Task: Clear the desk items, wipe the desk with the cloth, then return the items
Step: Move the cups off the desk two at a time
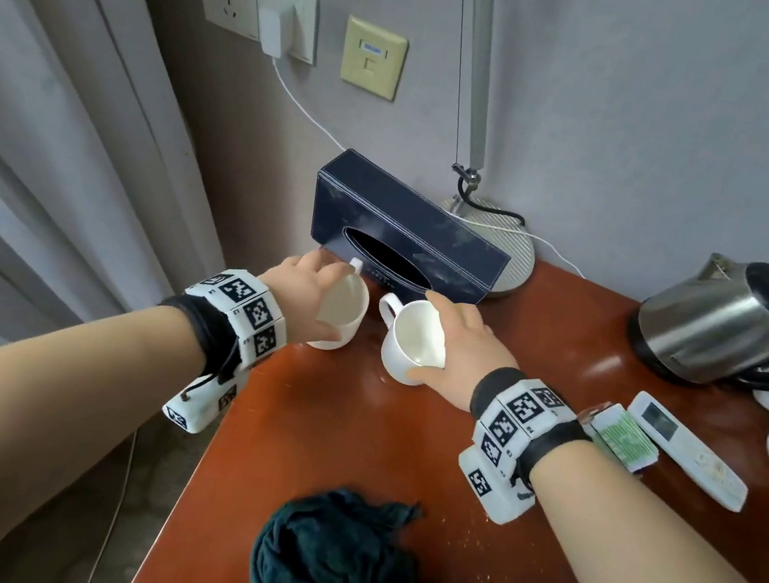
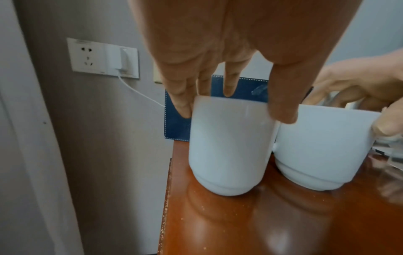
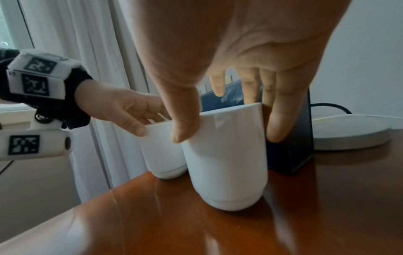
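Two white mugs stand side by side on the red-brown desk (image 1: 401, 463), just in front of a dark blue tissue box (image 1: 411, 230). My left hand (image 1: 308, 290) grips the left mug (image 1: 345, 308) from above, thumb on the near wall and fingers over the far rim. My right hand (image 1: 454, 346) holds the right mug (image 1: 415, 341) the same way. The left wrist view shows the left mug (image 2: 229, 146) and the right mug (image 2: 322, 146) almost touching, both bases at the desk. A crumpled dark green cloth (image 1: 332, 563) lies near the front edge.
A steel kettle (image 1: 737, 324) stands at the back right, with a white remote (image 1: 688, 451) and a small card pack (image 1: 625, 437) in front of it. A lamp base (image 1: 519, 261) sits behind the tissue box. The desk's left edge drops off beside the left mug, next to a curtain.
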